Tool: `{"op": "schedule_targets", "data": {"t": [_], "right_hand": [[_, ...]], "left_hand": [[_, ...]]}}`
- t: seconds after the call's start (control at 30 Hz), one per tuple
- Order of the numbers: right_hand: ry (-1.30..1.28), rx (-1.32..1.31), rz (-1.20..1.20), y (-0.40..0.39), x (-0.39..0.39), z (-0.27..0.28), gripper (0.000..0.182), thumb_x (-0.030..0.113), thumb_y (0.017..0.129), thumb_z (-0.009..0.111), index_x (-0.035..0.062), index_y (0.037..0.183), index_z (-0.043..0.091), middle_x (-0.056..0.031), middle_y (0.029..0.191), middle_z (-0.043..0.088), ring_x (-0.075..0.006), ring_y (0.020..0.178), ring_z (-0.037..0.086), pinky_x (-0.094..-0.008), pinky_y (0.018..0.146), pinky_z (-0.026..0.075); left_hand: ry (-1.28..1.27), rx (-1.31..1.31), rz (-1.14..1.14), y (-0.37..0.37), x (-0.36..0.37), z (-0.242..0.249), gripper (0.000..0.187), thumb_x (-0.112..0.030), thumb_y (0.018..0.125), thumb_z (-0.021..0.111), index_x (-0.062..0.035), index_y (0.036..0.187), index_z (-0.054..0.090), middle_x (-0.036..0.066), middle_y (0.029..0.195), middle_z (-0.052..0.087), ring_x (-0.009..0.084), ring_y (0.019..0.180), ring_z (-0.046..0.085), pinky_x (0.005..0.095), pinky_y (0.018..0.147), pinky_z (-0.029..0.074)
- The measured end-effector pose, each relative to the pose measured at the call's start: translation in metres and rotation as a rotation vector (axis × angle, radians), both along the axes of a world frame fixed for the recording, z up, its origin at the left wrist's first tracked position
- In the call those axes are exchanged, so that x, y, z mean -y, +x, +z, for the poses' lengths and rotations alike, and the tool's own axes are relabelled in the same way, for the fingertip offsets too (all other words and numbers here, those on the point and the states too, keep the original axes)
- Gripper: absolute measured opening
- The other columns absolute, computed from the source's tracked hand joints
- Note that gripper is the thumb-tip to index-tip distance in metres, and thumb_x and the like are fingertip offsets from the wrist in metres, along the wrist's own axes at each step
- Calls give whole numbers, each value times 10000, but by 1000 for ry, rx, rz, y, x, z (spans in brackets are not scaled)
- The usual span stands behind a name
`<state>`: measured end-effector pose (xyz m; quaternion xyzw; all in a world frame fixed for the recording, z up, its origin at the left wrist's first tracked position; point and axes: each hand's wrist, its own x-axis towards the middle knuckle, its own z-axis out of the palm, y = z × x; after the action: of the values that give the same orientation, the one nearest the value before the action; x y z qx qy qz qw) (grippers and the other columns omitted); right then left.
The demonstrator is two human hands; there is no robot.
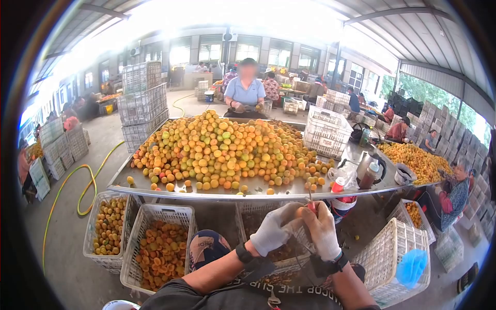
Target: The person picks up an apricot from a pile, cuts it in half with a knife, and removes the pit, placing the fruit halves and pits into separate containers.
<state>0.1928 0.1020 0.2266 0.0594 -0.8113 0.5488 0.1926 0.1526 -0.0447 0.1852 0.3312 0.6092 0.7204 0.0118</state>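
Both hands wear white gloves with bare fingertips and meet just past the near edge of the metal table. My left hand is closed, its fingertips pressed together around something I cannot make out. My right hand is closed on a small tool with a red part and a thin tip pointing up. Beyond the hands, a large heap of orange-yellow fruits covers the table. Under the hands stands a crate, partly hidden by my arms.
Crates of whole fruits and halved fruits stand at the lower left. A white crate with a blue bag is at the right. Bottles and a white crate are on the table. A co-worker sits across.
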Motion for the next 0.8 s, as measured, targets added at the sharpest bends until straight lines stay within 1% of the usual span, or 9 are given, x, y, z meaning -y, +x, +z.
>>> {"op": "schedule_targets", "data": {"t": [0.13, 0.2, 0.23, 0.33, 0.43, 0.5, 0.63, 0.7, 0.8], "right_hand": [[-18, -15, -24, -6, -1, -10, 225, 220, 940, 612, 0, 968, 575, -44, 832, 598, -76, 775, 504, -257, 699, 432], [28, 57, -20, -5, -3, -7, 243, 221, 937, 616, -12, 996, 582, -30, 826, 614, -77, 772, 516, -256, 697, 437], [27, 56, -21, -5, -2, -6, 243, 221, 937, 616, -12, 996, 582, -30, 826, 614, -77, 772, 516, -256, 697, 437], [-101, 13, 86, -8, -1, -8, 240, 220, 946, 606, -10, 1012, 595, -9, 836, 622, -70, 775, 526, -248, 692, 445], [-259, -2, 140, -12, 2, -14, 244, 241, 962, 601, 2, 1009, 611, 9, 841, 622, -60, 755, 543, -234, 679, 454], [-428, 48, 100, -10, 8, -9, 242, 228, 905, 617, -8, 955, 622, -61, 774, 617, -113, 703, 553, -287, 631, 459], [-496, 38, 105, -1, 17, 7, 210, 211, 918, 608, 4, 950, 626, -32, 775, 611, -86, 686, 550, -254, 605, 451], [-567, 49, 129, 2, 19, 12, 252, 304, 962, 619, 52, 965, 625, 48, 735, 587, -9, 583, 478, -183, 496, 338], [-576, 56, 126, 6, 20, 13, 276, 339, 953, 626, 66, 916, 608, 70, 676, 530, -2, 517, 425, -184, 447, 298]], "left_hand": [[38, -18, -4, 2, -4, 0, 350, -40, 921, 610, -7, 1265, 555, 103, 1121, 652, 126, 1014, 590, 294, 887, 481], [-89, -218, 129, 5, -2, 5, 384, -17, 913, 590, -3, 1293, 538, 121, 1145, 649, 128, 1033, 592, 298, 896, 479], [-89, -219, 128, 4, -3, 3, 384, -17, 913, 590, -3, 1293, 538, 121, 1145, 649, 128, 1033, 592, 298, 896, 479], [-47, -262, 108, 0, -5, -2, 417, -7, 902, 582, -2, 1315, 526, 127, 1167, 639, 143, 1040, 598, 303, 907, 481], [90, -70, -38, 6, -5, 4, 392, -20, 931, 556, 7, 1321, 521, 95, 1214, 617, 142, 1080, 579, 291, 941, 465], [267, 249, -198, 8, -7, 5, 370, -35, 962, 534, 13, 1328, 514, 59, 1256, 588, 128, 1134, 542, 266, 973, 438], [314, 252, -223, 13, -6, 17, 358, -58, 983, 521, 23, 1332, 507, 45, 1278, 569, 104, 1160, 508, 243, 981, 415], [318, 253, -233, 18, -7, 23, 363, -82, 983, 540, 17, 1332, 511, 53, 1252, 587, 100, 1131, 522, 241, 963, 423], [205, 172, -159, 17, -6, 20, 361, -98, 989, 539, 12, 1331, 513, 58, 1225, 605, 100, 1109, 536, 242, 948, 435]]}}
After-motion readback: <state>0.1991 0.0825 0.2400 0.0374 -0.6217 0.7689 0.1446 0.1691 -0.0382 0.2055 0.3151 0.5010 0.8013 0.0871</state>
